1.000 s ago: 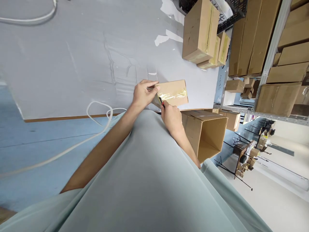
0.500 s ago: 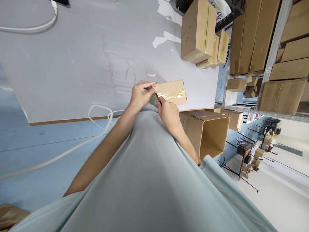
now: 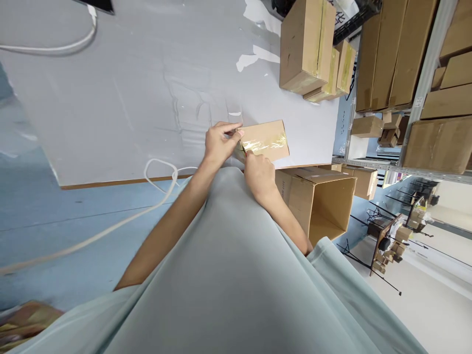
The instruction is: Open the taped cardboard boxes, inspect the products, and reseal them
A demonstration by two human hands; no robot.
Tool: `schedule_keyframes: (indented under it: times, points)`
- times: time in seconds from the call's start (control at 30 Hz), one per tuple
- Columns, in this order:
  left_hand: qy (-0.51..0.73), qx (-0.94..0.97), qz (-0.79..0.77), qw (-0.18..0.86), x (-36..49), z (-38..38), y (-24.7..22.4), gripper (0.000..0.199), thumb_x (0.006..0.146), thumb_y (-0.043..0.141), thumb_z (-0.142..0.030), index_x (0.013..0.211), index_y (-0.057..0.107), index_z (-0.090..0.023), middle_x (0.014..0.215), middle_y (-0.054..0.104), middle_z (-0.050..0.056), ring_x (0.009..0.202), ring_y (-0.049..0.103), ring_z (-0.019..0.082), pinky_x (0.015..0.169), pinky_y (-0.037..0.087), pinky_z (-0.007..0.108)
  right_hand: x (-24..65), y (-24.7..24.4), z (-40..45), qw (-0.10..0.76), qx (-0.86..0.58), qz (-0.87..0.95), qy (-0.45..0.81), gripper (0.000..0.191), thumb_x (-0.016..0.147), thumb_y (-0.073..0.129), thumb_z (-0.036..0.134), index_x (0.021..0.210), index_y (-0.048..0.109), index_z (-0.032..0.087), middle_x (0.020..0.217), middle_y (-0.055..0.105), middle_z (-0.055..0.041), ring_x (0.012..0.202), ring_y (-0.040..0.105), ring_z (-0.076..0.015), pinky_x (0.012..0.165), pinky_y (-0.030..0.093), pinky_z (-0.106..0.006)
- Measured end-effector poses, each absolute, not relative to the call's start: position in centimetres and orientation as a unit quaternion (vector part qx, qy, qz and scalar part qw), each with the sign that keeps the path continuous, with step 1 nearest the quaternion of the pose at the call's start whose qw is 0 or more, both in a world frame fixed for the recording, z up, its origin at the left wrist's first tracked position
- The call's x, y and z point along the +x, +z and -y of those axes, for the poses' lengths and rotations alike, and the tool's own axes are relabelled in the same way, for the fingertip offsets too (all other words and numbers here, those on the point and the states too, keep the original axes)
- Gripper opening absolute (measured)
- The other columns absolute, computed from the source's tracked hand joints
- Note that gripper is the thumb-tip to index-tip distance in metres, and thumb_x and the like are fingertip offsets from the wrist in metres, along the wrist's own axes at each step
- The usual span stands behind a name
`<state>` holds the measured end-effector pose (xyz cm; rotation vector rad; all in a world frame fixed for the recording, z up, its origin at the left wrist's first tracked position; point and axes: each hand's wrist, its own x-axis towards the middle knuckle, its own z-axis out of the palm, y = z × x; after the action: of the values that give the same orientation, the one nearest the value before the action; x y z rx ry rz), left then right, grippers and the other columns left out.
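A small cardboard box (image 3: 263, 135) with shiny clear tape lies near the front edge of the grey table (image 3: 140, 98). My left hand (image 3: 220, 143) grips the left end of this box between thumb and fingers. My right hand (image 3: 259, 173) is closed round a dark, slim cutter (image 3: 243, 147), mostly hidden by the fingers, whose tip is at the taped left end of the box.
Taped cartons (image 3: 308, 46) stand at the table's back right. An open large carton (image 3: 330, 206) is below the table edge at right. A white cable (image 3: 162, 196) loops past the front edge. Shelves (image 3: 416, 103) hold boxes farther right.
The whole view has shifted slightly. My right hand and the cutter have moved a little down toward the near side of the box; less of the cutter shows. My left hand keeps its hold.
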<state>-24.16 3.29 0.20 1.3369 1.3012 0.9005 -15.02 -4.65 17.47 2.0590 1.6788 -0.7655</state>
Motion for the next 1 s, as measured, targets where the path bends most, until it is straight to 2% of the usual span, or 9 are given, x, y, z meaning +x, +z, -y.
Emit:
schedule_keyframes:
  times: [0.1,0.27,0.33,0.4,0.53,0.63,0.73,0.87,1.0]
  points:
    - [0.376,0.558,-0.542,0.503,-24.0,-3.1,0.3,0.040,0.099,0.078,-0.048,0.129,0.089,-0.023,0.125,0.084,0.009,0.100,0.077,0.025,0.097,0.066,0.039,-14.9,17.8,5.7,0.239,0.739,-0.574,-0.259,0.045,0.118,0.037,0.004,0.145,0.073,0.013,0.130,0.085,-0.0226,0.122,0.085,-0.0282,0.100,0.066,-0.035]
    - [0.373,0.568,-0.544,0.492,-24.5,-2.9,0.2,0.043,0.103,0.073,-0.050,0.133,0.087,-0.022,0.131,0.083,0.010,0.104,0.079,0.025,0.094,0.067,0.038,-13.7,18.7,6.5,0.223,0.724,-0.596,-0.267,0.037,0.122,0.045,0.018,0.147,0.073,0.016,0.130,0.086,-0.0215,0.119,0.085,-0.0308,0.100,0.065,-0.037]
    - [0.368,0.577,-0.549,0.480,-24.7,-3.1,0.5,0.044,0.105,0.070,-0.052,0.134,0.086,-0.023,0.133,0.083,0.010,0.112,0.079,0.028,0.097,0.067,0.042,-12.2,19.3,6.7,0.195,0.733,-0.592,-0.273,0.037,0.123,0.047,0.025,0.150,0.072,0.019,0.125,0.088,-0.0181,0.115,0.085,-0.0327,0.097,0.064,-0.038]
    - [0.369,0.593,-0.564,0.440,-24.4,-3.1,1.4,0.045,0.106,0.069,-0.053,0.137,0.084,-0.023,0.137,0.081,0.009,0.125,0.076,0.032,0.110,0.065,0.051,-10.0,19.6,7.0,0.150,0.756,-0.579,-0.266,0.038,0.125,0.046,0.030,0.154,0.069,0.022,0.121,0.089,-0.0142,0.112,0.086,-0.0325,0.094,0.062,-0.036]
    - [0.370,0.671,-0.548,0.336,-21.0,-2.6,4.4,0.041,0.111,0.068,-0.050,0.143,0.079,-0.028,0.159,0.071,0.007,0.158,0.057,0.040,0.138,0.043,0.065,-4.2,18.5,7.8,0.055,0.808,-0.543,-0.221,0.039,0.126,0.042,0.033,0.151,0.070,0.024,0.122,0.089,-0.0122,0.107,0.085,-0.0295,0.090,0.056,-0.030]
    - [0.334,0.746,-0.482,0.316,-17.3,-1.7,5.7,0.033,0.114,0.063,-0.047,0.138,0.078,-0.030,0.167,0.067,0.006,0.171,0.045,0.038,0.145,0.030,0.067,-0.8,17.1,7.9,0.016,0.820,-0.534,-0.208,0.037,0.124,0.044,0.032,0.144,0.074,0.024,0.118,0.089,-0.0118,0.104,0.084,-0.0287,0.087,0.054,-0.029]
    - [0.300,0.774,-0.465,0.308,-14.8,-1.0,5.3,0.030,0.116,0.059,-0.046,0.131,0.079,-0.030,0.169,0.066,0.007,0.173,0.043,0.039,0.145,0.026,0.068,0.8,16.1,7.4,-0.007,0.805,-0.549,-0.227,0.035,0.122,0.045,0.027,0.138,0.076,0.025,0.115,0.088,-0.0098,0.102,0.083,-0.0269,0.087,0.054,-0.029]
    - [0.289,0.768,-0.489,0.297,-14.2,-0.7,3.7,0.029,0.114,0.059,-0.046,0.129,0.080,-0.031,0.173,0.064,0.007,0.174,0.043,0.040,0.144,0.027,0.071,1.3,14.7,6.3,-0.037,0.773,-0.587,-0.239,0.035,0.122,0.045,0.025,0.141,0.074,0.023,0.124,0.085,-0.0103,0.110,0.081,-0.0247,0.094,0.056,-0.029]
    - [0.290,0.768,-0.499,0.276,-14.4,-0.7,3.3,0.030,0.117,0.054,-0.045,0.124,0.079,-0.029,0.171,0.065,0.006,0.172,0.046,0.035,0.146,0.025,0.069,1.5,13.1,4.9,-0.041,0.758,-0.605,-0.239,0.036,0.124,0.044,0.027,0.146,0.072,0.023,0.126,0.081,-0.0110,0.113,0.078,-0.0247,0.096,0.057,-0.031]
